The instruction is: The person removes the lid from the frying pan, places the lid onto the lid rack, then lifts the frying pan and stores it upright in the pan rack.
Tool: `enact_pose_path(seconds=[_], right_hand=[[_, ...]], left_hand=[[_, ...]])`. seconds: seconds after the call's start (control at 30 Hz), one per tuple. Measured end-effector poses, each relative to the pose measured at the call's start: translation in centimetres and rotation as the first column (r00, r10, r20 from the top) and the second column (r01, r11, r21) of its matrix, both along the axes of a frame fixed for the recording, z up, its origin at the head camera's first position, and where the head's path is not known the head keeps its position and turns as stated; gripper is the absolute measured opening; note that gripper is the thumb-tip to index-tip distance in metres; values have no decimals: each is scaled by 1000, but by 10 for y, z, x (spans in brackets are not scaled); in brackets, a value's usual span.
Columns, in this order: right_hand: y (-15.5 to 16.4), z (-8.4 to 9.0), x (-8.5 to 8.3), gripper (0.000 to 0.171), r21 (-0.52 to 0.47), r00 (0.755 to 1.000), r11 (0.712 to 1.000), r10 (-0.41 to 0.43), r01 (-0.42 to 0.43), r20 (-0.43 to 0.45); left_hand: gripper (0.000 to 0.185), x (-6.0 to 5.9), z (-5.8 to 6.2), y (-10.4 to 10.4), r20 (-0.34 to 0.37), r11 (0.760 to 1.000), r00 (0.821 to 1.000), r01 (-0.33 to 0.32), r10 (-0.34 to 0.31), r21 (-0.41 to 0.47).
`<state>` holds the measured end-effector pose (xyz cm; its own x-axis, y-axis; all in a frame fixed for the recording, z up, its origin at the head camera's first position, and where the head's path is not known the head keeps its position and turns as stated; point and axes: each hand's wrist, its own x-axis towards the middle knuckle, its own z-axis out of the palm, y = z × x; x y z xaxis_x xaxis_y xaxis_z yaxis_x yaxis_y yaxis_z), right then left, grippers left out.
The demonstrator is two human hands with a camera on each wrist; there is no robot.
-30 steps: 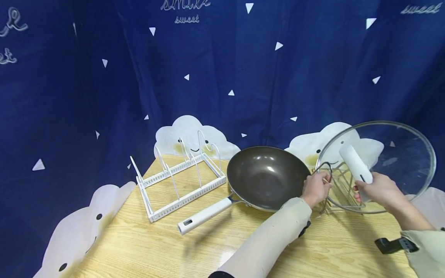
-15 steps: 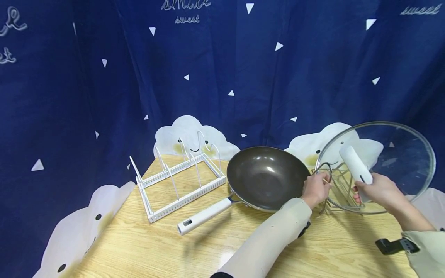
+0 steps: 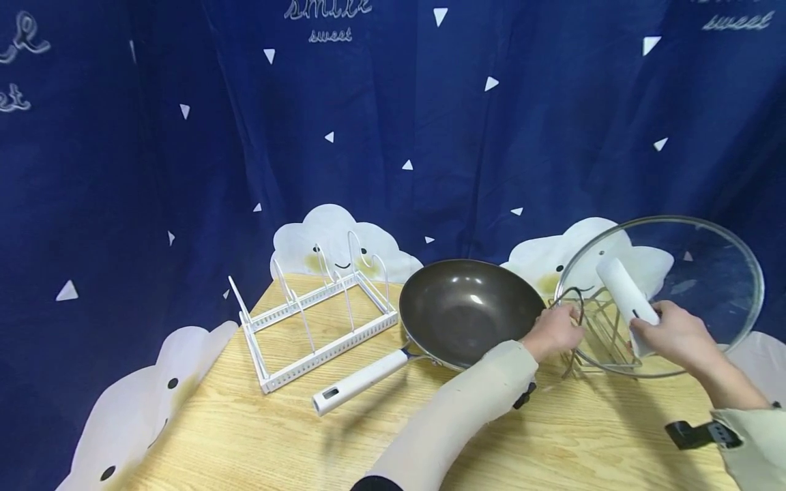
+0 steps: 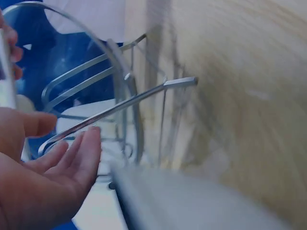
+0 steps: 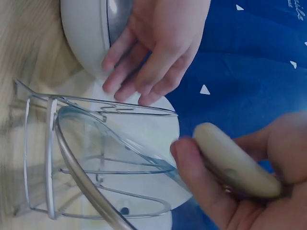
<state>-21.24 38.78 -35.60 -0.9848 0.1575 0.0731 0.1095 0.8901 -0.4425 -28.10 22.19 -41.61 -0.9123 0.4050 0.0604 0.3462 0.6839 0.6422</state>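
Note:
A large glass lid (image 3: 712,273) with a metal rim leans upright in a wire rack (image 3: 604,334) at the right of the table. My right hand (image 3: 678,334) holds its white handle (image 3: 626,290), fingers wrapped around it in the right wrist view. Beside the rack's front wire loop is my left hand (image 3: 555,331), its fingers loosely extended. In the left wrist view the thumb and fingers of the left hand (image 4: 53,177) are spread on either side of the wire. A dark wok (image 3: 473,310) with a white handle sits just left of that hand.
To the wok's left stands a white pan rack (image 3: 331,354) with upright dividers. The wok's long handle (image 3: 362,382) points toward the table's front left. A blue curtain (image 3: 381,102) with white clouds hangs behind the wooden table (image 3: 245,443).
My left hand has loosened from the rack's wire loop, and its wrist and forearm have shifted slightly left. My right hand still holds the lid's handle, with the lid almost where it was.

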Motion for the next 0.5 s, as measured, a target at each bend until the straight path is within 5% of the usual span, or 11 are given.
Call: enact_pose_path(seconds=[0.23, 0.43, 0.5], right_hand=[[-4, 14, 11, 55, 82, 994, 996, -18, 27, -108], [-18, 22, 20, 54, 93, 975, 996, 11, 10, -222], [-25, 25, 24, 52, 89, 966, 996, 25, -2, -256]], left_hand=[[31, 2, 38, -28, 3, 976, 990, 138, -139, -170], [15, 4, 72, -72, -60, 914, 969, 205, -240, -350], [24, 4, 81, -91, -79, 891, 959, 220, -272, -397]])
